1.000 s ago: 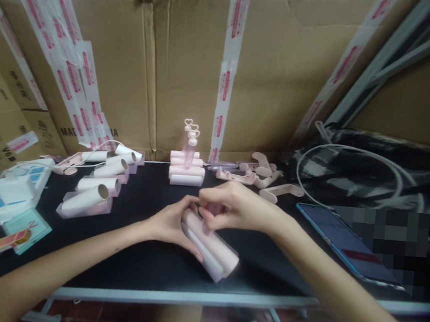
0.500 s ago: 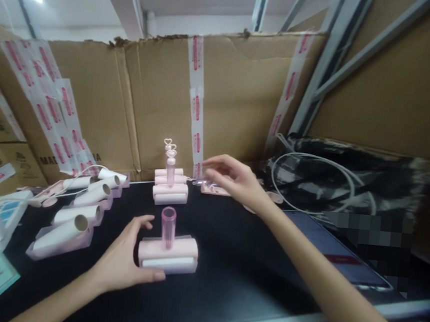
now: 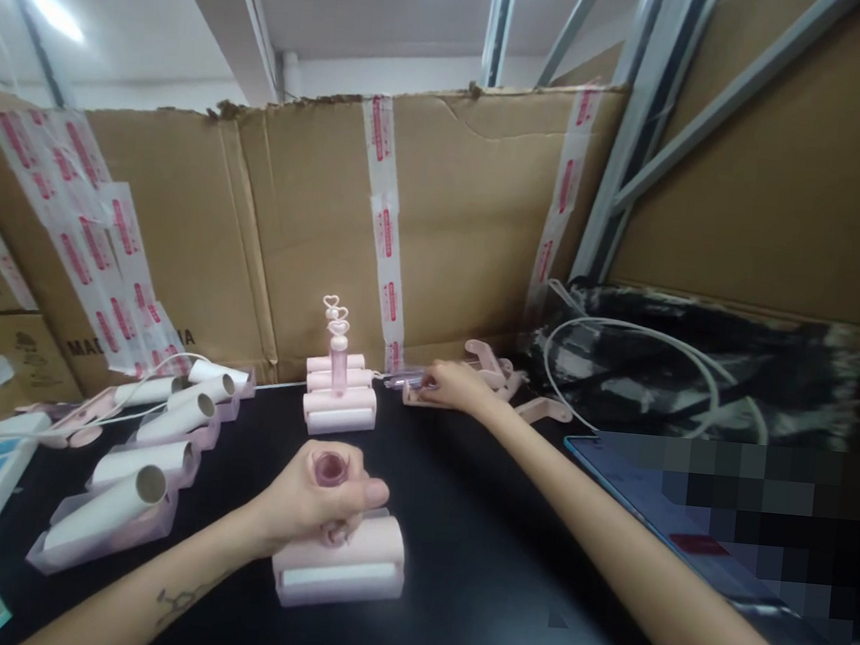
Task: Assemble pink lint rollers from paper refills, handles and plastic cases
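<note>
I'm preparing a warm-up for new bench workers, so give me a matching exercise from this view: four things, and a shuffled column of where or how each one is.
Things:
1. left hand
2. right hand
3. heart-topped tubes
4. white rolls

Places and states:
A. in translucent trays on the table
B. closed around a pink tube
C. upright in front of the cardboard
D. at the loose pink parts

Pairs: 1-B, 2-D, 3-C, 4-A

The bare left forearm (image 3: pixel 142 593) bears a dark, thin-lined tattoo (image 3: pixel 181 599) of linked angular shapes
</note>
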The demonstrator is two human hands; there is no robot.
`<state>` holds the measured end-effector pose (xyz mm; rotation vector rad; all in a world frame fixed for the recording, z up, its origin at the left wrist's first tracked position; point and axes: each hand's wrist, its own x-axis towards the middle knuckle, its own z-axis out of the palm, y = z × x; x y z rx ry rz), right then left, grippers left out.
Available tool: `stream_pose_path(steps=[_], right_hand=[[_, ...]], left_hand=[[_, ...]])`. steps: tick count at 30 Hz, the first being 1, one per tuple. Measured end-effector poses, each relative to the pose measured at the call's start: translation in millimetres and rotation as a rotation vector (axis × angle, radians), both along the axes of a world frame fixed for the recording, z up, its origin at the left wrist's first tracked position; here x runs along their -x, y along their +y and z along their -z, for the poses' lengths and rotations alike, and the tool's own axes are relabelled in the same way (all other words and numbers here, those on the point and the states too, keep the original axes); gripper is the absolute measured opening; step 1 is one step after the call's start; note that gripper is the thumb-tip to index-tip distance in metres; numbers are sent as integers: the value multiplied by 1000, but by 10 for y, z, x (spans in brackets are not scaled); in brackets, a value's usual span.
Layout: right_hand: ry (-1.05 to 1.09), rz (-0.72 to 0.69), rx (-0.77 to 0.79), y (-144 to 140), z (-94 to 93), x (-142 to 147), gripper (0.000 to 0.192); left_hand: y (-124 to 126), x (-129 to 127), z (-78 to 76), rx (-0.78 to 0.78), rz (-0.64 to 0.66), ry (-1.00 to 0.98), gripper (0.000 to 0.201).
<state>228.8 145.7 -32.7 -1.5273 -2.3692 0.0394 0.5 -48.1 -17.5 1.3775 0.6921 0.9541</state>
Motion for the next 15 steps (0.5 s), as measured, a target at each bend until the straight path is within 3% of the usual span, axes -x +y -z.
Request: stream_pose_path(steps=[4, 7, 9, 12, 15], right_hand=[[84, -44, 9, -14, -84, -42, 23], [213, -105, -26, -190, -340, 68, 22], [365, -195, -45, -455, -554, 221, 28], [753, -550, 69, -1005, -841, 501, 31], [590, -778, 133, -1471, -1019, 712, 25]], left_hand=[[4, -16, 69, -18, -18, -71, 44], [3, -47, 80, -38, -67, -87, 45], [10, -52, 93, -61, -70, -102, 45], [33, -41, 121, -96, 21, -202, 52], [51, -34, 134, -65, 93, -306, 72]])
